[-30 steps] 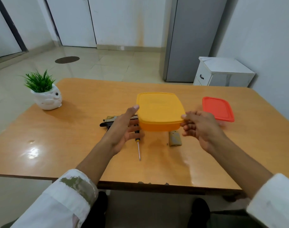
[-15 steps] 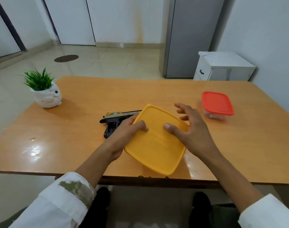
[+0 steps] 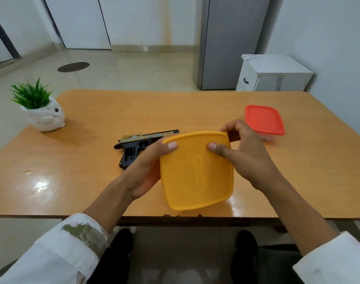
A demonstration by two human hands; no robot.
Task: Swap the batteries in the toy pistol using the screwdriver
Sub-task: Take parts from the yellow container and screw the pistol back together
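Gripping a yellow box (image 3: 196, 171) in 2 hands above the near edge of the table (image 3: 72, 181), lid tipped up toward the camera. Curled round the box's left side, the left hand (image 3: 146, 169), thumb on the lid. Clasping the far right corner, the right hand (image 3: 250, 156), thumb pressed on the lid as well. Just behind the left hand, lying flat on the table, the toy pistol (image 3: 134, 147): black grip, gold slide, 1 line of print too small to read. Farther right, a red-lidded box (image 3: 264, 119); at far left, a white plant pot (image 3: 44, 117).
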